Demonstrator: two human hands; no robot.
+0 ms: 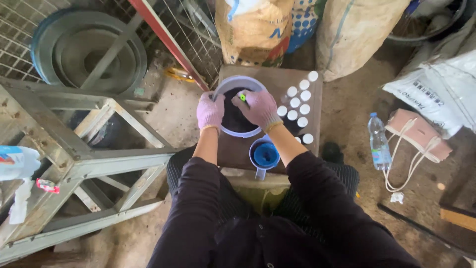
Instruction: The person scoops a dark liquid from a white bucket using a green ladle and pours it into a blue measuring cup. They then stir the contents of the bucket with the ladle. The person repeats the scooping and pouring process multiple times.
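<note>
Both my hands wear pale purple gloves and hover over a light blue bucket [224, 86] with dark contents, standing on a brown board [277, 79]. My left hand [210, 111] rests on the bucket's left rim. Over the bucket's middle, my right hand [259, 106] pinches a small bright green object [243, 97]. Just below the bucket sits a blue cup [266, 155] with a handle. Several small bottles with white caps [299, 101] stand in rows to the right of the bucket.
A grey metal frame [84, 159] fills the left side. Large sacks [253, 30] lean behind the board. On the dirt floor at right lie a clear water bottle [379, 141], a pink bag [419, 133] and a white sack [439, 92].
</note>
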